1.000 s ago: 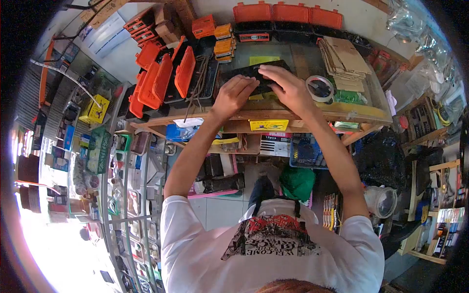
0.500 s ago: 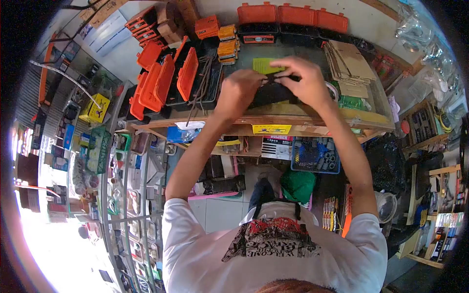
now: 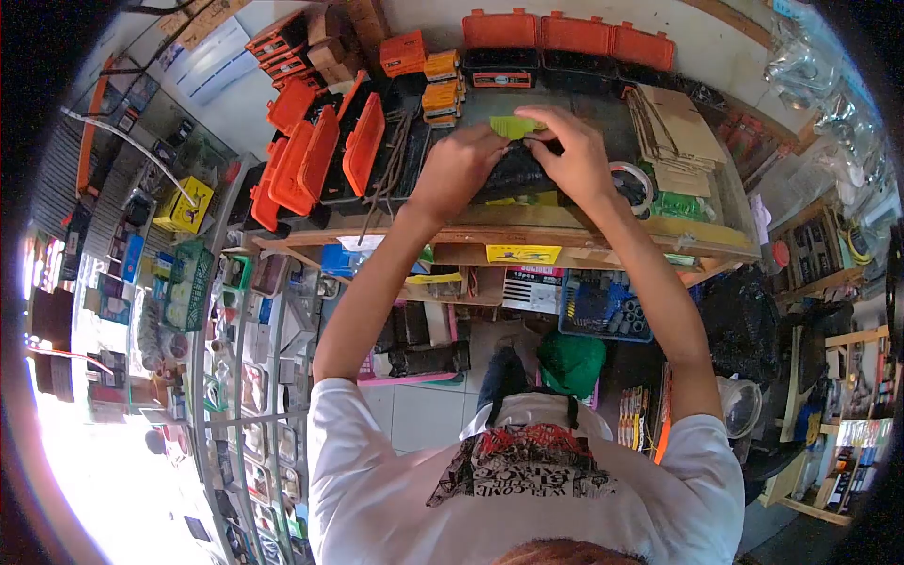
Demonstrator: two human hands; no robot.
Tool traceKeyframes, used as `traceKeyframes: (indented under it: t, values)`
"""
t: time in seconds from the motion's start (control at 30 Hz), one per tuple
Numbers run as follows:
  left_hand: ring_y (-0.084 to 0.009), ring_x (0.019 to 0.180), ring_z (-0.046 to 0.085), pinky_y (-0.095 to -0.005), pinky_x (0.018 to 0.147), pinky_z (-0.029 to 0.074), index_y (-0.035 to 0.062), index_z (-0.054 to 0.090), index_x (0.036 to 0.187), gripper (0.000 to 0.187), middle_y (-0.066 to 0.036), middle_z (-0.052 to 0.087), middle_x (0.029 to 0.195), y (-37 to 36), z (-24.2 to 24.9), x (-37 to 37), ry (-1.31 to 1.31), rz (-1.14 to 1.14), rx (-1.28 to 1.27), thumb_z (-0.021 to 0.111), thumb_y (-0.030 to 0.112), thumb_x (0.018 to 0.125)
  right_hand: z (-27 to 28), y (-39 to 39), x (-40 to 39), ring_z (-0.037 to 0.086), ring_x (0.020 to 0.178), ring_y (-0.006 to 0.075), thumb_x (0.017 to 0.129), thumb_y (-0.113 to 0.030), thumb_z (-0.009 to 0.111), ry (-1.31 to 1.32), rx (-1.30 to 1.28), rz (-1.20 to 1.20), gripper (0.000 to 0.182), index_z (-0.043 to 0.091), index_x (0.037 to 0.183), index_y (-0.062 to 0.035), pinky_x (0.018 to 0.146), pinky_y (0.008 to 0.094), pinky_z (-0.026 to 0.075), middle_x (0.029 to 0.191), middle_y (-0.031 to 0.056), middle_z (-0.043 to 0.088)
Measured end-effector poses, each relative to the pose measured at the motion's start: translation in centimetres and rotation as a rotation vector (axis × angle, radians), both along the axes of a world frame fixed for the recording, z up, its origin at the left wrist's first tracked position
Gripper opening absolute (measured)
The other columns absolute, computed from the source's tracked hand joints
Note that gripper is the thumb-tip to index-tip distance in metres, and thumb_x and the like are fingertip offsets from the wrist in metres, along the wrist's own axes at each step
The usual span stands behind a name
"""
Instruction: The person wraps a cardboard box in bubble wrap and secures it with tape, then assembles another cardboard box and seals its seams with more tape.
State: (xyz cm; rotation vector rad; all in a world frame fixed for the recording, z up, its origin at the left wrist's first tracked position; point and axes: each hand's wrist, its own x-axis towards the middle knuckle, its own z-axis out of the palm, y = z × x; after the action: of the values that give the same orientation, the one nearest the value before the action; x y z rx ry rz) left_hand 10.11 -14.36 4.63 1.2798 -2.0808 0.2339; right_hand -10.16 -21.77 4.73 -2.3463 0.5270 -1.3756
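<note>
Black plastic (image 3: 516, 175) lies on the counter (image 3: 527, 233) — from my remote seat I see the left grip (image 3: 461, 169) and right grip (image 3: 576, 158) both pinching its far edge, close together. Just beyond shows a yellow card (image 3: 512, 125) — beside the right grip, tape (image 3: 647, 183).

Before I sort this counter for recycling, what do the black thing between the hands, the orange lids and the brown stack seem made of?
Black thing: probably thin plastic film, creased, faintly shiny.
Orange lids: likely molded plastic, smooth, evenly coloured.
Brown stack: apparently matte cardboard, stiff flat layers.
</note>
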Motion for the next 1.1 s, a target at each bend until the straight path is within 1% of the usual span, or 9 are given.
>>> traceKeyframes:
  t: [0.2, 0.4, 0.5, 0.6, 0.63, 0.67, 0.77, 0.93, 1.1]
  values:
    - [-0.0367, 0.102, 0.067, -0.0435, 0.091, 0.055, 0.0033, 0.068, 0.120, 0.047, -0.017, 0.067, 0.115, 3.1, -0.3, -1.1, -0.097, 0.013, -0.056, 0.074, 0.037, 0.088, -0.4, 1.3, -0.9, 0.069, 0.112, 0.0305, 0.085, 0.002, 0.070, 0.093, -0.252, -0.010, 0.048, 0.063, 0.131, -0.0137, 0.091, 0.0386, 0.059, 0.128, 0.0100, 0.069]
    - [-0.0360, 0.114, 0.061, -0.0465, 0.098, 0.052, 0.0036, 0.062, 0.131, 0.065, -0.015, 0.059, 0.134, 4.4, -1.4, -1.3, -0.281, 0.106, -0.041, 0.072, 0.049, 0.086, -0.5, 3.4, -2.6, 0.071, 0.106, 0.0274, 0.087, -0.001, 0.069, 0.123, -0.216, -0.023, 0.048, 0.062, 0.133, -0.0119, 0.090, 0.0391, 0.058, 0.130, 0.0097, 0.068]
    - [-0.0359, 0.115, 0.061, -0.0475, 0.099, 0.052, 0.0029, 0.062, 0.132, 0.065, -0.014, 0.058, 0.140, 4.6, -1.8, -1.6, -0.264, 0.097, -0.062, 0.072, 0.048, 0.087, -0.2, 5.5, -4.4, 0.072, 0.100, 0.0262, 0.088, -0.003, 0.069, 0.074, 0.145, 0.049, 0.055, 0.054, 0.141, -0.0067, 0.091, 0.0360, 0.055, 0.138, 0.0159, 0.062]
    - [-0.0316, 0.111, 0.060, -0.0440, 0.097, 0.052, 0.0034, 0.065, 0.124, 0.056, -0.010, 0.057, 0.142, 4.7, -2.2, -1.9, -0.261, 0.077, -0.144, 0.073, 0.043, 0.086, 0.1, 8.7, -4.9, 0.071, 0.097, 0.0251, 0.088, -0.005, 0.068, -0.494, 0.867, 0.429, 0.065, 0.043, 0.148, -0.0015, 0.090, 0.0323, 0.050, 0.146, 0.0227, 0.054]
    - [-0.0296, 0.109, 0.060, -0.0422, 0.095, 0.051, 0.0038, 0.066, 0.121, 0.052, -0.008, 0.057, 0.142, 4.7, -2.3, -2.0, -0.263, 0.070, -0.173, 0.073, 0.041, 0.086, -0.2, 9.5, -5.4, 0.070, 0.097, 0.0268, 0.088, -0.007, 0.065, -0.557, 0.973, 0.514, 0.072, 0.034, 0.152, 0.0008, 0.086, 0.0319, 0.050, 0.150, 0.0252, 0.049]
    - [-0.0306, 0.111, 0.060, -0.0434, 0.095, 0.052, 0.0037, 0.066, 0.122, 0.052, -0.008, 0.057, 0.144, 4.8, -2.4, -2.1, -0.254, 0.069, -0.171, 0.074, 0.041, 0.086, -0.7, 10.3, -5.4, 0.067, 0.094, 0.0264, 0.089, -0.009, 0.060, -0.594, 1.014, 0.573, 0.072, 0.032, 0.154, 0.0004, 0.083, 0.0326, 0.049, 0.155, 0.0307, 0.040]
    - [-0.0324, 0.114, 0.061, -0.0456, 0.093, 0.052, 0.0035, 0.066, 0.123, 0.054, -0.007, 0.058, 0.146, 4.8, -2.7, -2.0, -0.236, 0.068, -0.174, 0.076, 0.041, 0.085, -2.1, 12.1, -4.8, 0.069, 0.093, 0.0250, 0.090, -0.011, 0.060, -0.663, 1.131, 0.638, 0.071, 0.031, 0.154, -0.0002, 0.079, 0.0309, 0.049, 0.159, 0.0309, 0.033]
    - [-0.0328, 0.114, 0.061, -0.0459, 0.093, 0.052, 0.0035, 0.065, 0.123, 0.056, -0.007, 0.056, 0.149, 4.8, -3.0, -2.0, -0.223, 0.051, -0.201, 0.078, 0.040, 0.083, -2.5, 12.4, -3.6, 0.070, 0.095, 0.0243, 0.091, -0.010, 0.058, -0.706, 1.190, 0.661, 0.070, 0.032, 0.154, -0.0004, 0.075, 0.0305, 0.048, 0.161, 0.0285, 0.033]
    - [-0.0316, 0.110, 0.059, -0.0431, 0.094, 0.051, 0.0053, 0.051, 0.142, 0.074, -0.009, 0.059, 0.140, 5.2, -2.6, -2.4, -0.154, 0.068, -0.214, 0.078, 0.039, 0.082, -2.4, 12.3, -3.1, 0.070, 0.096, 0.0242, 0.090, -0.010, 0.057, -0.721, 1.204, 0.647, 0.069, 0.031, 0.154, 0.0010, 0.075, 0.0305, 0.048, 0.160, 0.0279, 0.034]
